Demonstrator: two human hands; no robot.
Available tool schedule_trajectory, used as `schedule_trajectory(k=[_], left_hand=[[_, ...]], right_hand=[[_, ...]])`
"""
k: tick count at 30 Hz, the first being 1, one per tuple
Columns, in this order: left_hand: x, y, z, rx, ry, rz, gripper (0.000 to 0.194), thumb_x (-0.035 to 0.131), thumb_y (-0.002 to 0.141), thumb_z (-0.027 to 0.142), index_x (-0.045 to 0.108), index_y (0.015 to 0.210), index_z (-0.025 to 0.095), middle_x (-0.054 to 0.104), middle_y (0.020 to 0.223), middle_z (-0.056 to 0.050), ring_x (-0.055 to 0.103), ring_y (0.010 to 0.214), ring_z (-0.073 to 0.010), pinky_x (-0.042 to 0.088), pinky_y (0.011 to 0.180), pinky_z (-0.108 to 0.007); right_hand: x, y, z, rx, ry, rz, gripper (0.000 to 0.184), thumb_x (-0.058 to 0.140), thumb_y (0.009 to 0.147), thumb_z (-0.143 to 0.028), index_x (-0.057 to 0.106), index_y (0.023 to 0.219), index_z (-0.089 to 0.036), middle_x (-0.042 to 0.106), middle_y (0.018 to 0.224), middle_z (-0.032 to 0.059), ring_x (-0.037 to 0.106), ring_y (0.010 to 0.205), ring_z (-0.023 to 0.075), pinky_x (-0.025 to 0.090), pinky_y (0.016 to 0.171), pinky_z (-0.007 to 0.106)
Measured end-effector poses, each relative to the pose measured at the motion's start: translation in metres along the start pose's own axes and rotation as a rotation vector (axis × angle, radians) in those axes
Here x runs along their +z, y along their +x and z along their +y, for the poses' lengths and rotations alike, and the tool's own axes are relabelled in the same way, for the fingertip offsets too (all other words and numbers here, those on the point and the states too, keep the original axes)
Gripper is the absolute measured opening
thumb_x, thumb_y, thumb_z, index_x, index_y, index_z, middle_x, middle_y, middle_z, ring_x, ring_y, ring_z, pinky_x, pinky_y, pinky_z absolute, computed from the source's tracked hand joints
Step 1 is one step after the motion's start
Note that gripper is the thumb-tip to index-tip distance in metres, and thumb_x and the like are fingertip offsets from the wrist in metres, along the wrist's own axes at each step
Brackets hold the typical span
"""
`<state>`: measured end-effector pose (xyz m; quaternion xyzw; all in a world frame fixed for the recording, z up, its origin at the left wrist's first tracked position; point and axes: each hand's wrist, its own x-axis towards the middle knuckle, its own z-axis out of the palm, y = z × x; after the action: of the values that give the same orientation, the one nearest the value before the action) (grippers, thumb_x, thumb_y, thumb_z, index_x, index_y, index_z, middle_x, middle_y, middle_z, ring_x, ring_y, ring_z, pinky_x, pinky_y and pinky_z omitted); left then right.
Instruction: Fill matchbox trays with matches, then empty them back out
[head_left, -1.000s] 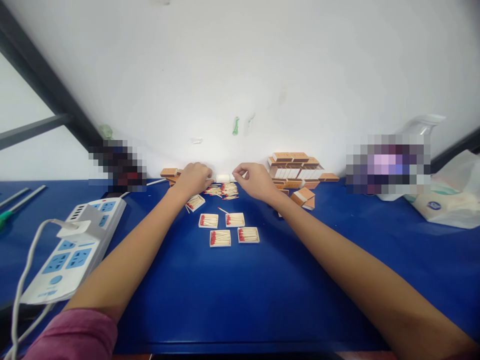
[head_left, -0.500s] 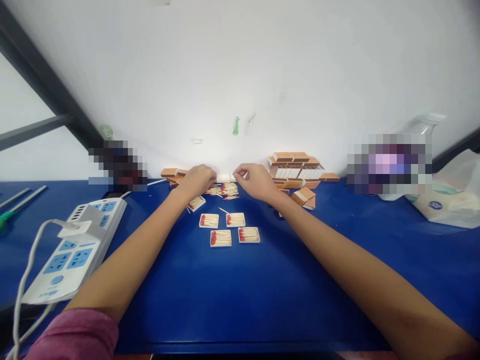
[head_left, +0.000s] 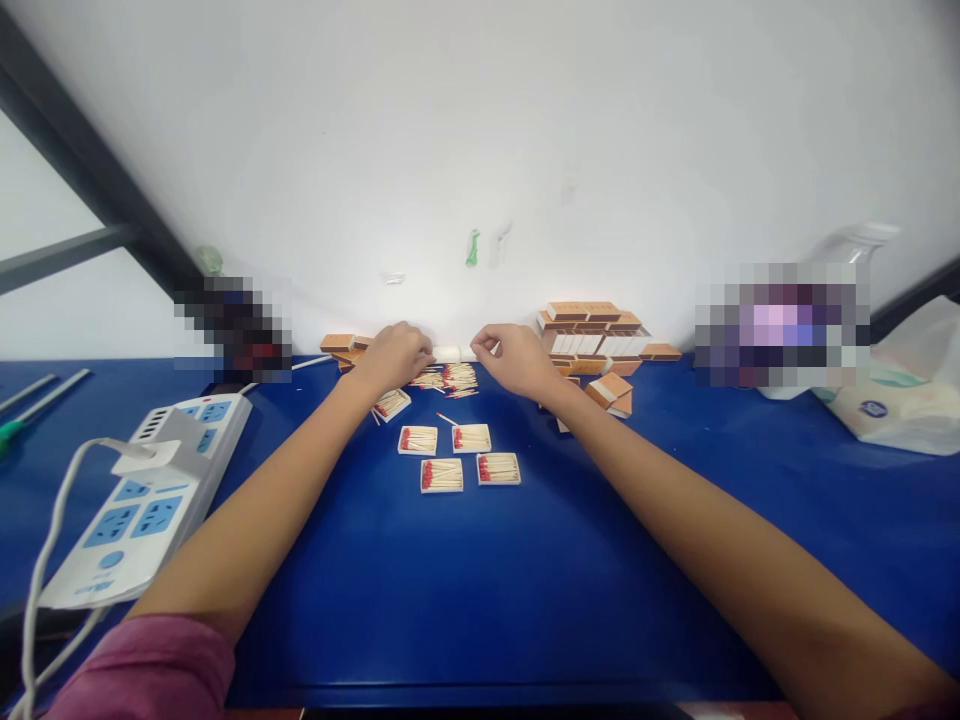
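Note:
At the back of the table, against the wall, my left hand (head_left: 405, 353) bends down with curled fingers, its tips beside a loose pile of red-tipped matches (head_left: 459, 378). My right hand (head_left: 511, 356) faces it, thumb and fingers pinched. Whatever either hand holds is too small or hidden to make out. White matchbox trays (head_left: 448, 354) lie between the hands. Nearer to me, several trays filled with matches (head_left: 442, 476) lie flat. Another filled tray (head_left: 392, 404) sits tilted under my left wrist, and a single match (head_left: 447, 419) lies loose beside the group.
Brown matchboxes (head_left: 583, 312) are stacked at the back right, with loose covers (head_left: 609, 390) in front. More boxes (head_left: 337, 343) lie behind my left hand. A white power strip (head_left: 157, 500) with a plugged cable occupies the left; a tissue pack (head_left: 885, 410) is far right.
Both hands stay almost in place. My right hand has shifted slightly to the right, its fingertips a little farther from the white trays. The trays of matches look unchanged.

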<state>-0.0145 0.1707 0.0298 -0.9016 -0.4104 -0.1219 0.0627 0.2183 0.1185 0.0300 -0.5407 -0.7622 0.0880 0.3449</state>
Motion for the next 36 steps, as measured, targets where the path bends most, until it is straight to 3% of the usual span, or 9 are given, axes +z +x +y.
schedule_trajectory(k=[3,8,12,17,25,29,36], left_hand=[[-0.018,-0.003,0.003,-0.030,-0.002,0.046,0.022,0.064,0.094,0.032,0.078,0.101,0.016,0.075,0.101,-0.013,0.063,0.101,-0.0286,0.047,0.090,-0.040],[-0.047,-0.032,0.023,-0.085,-0.120,0.127,0.025,0.065,0.095,0.039,0.077,0.104,0.019,0.075,0.097,-0.010,0.064,0.100,-0.0278,0.048,0.088,-0.041],[-0.047,-0.064,0.050,-0.016,-0.400,0.000,0.024,0.068,0.092,0.043,0.078,0.100,0.023,0.078,0.097,-0.006,0.067,0.089,-0.0216,0.050,0.080,-0.036],[-0.036,-0.078,0.070,0.023,-0.396,-0.001,0.033,0.076,0.085,0.051,0.078,0.102,0.022,0.077,0.103,-0.007,0.064,0.102,-0.0259,0.049,0.087,-0.041],[-0.027,-0.085,0.073,0.054,-0.427,-0.060,0.031,0.071,0.090,0.053,0.080,0.100,0.024,0.076,0.100,-0.006,0.064,0.100,-0.0250,0.048,0.091,-0.041],[-0.019,-0.085,0.069,0.062,-0.407,-0.018,0.028,0.060,0.100,0.043,0.080,0.097,0.025,0.075,0.095,-0.006,0.064,0.095,-0.0237,0.049,0.087,-0.040],[-0.009,-0.083,0.067,0.082,-0.352,0.036,0.024,0.057,0.100,0.031,0.079,0.095,0.024,0.075,0.094,-0.006,0.061,0.093,-0.0235,0.047,0.084,-0.039]], right_hand=[[-0.013,0.001,-0.001,0.011,0.005,-0.069,0.016,0.062,0.090,-0.021,0.077,0.088,-0.017,0.078,0.088,0.0068,0.065,0.076,0.0182,0.046,0.074,0.031],[-0.041,-0.022,-0.006,-0.055,0.103,-0.454,0.017,0.067,0.090,-0.031,0.078,0.089,-0.018,0.076,0.086,0.0070,0.064,0.072,0.0173,0.047,0.067,0.031],[-0.043,-0.052,-0.009,-0.078,0.179,-0.624,0.029,0.073,0.088,-0.045,0.077,0.105,-0.022,0.076,0.099,0.0066,0.065,0.078,0.0178,0.050,0.068,0.031],[-0.032,-0.069,-0.008,-0.098,0.155,-0.559,0.042,0.079,0.081,-0.054,0.075,0.106,-0.021,0.070,0.106,0.0085,0.063,0.079,0.0175,0.051,0.069,0.032],[-0.028,-0.075,-0.010,-0.077,0.191,-0.498,0.030,0.079,0.084,-0.043,0.072,0.101,-0.019,0.068,0.096,0.0064,0.060,0.074,0.0155,0.049,0.066,0.030],[-0.025,-0.078,-0.008,-0.100,0.188,-0.464,0.030,0.078,0.085,-0.044,0.071,0.101,-0.020,0.067,0.096,0.0062,0.059,0.074,0.0157,0.049,0.067,0.030],[-0.022,-0.079,0.002,-0.095,0.235,-0.464,0.036,0.080,0.082,-0.049,0.073,0.105,-0.021,0.066,0.096,0.0054,0.059,0.074,0.0157,0.049,0.068,0.030]])
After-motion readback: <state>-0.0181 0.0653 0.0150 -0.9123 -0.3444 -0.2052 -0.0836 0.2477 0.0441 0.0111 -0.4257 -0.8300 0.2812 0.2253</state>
